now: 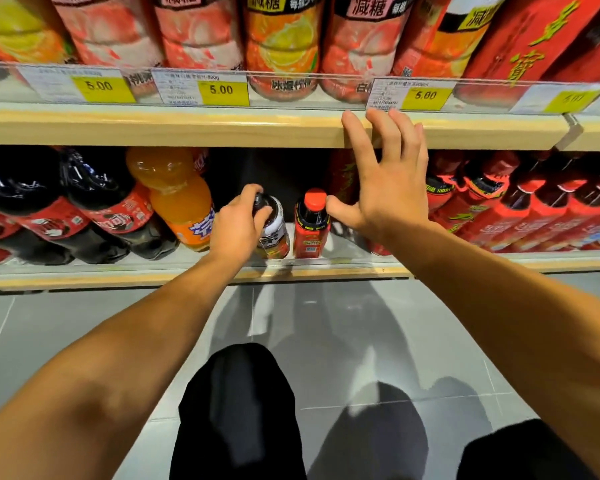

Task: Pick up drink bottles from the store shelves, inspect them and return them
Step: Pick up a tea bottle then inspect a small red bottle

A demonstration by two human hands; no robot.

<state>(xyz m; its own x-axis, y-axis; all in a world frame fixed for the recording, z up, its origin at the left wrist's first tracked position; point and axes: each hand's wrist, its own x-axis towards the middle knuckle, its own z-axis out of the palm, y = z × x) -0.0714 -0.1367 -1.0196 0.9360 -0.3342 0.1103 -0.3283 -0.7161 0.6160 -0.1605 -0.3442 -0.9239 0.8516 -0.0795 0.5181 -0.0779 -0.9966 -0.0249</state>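
My left hand grips the black cap and neck of a small dark drink bottle with a black, white and red label, standing at the front of the lower shelf. Just to its right stands a small red-capped bottle with a red label. My right hand hovers with fingers spread in front of the upper shelf's wooden edge, its thumb close beside the red cap; it holds nothing.
An orange soda bottle and large dark cola bottles fill the lower shelf at left; red-labelled bottles pack the right. Big peach and lemon drink bottles and yellow 5.00 price tags line the upper shelf. Grey tiled floor lies below.
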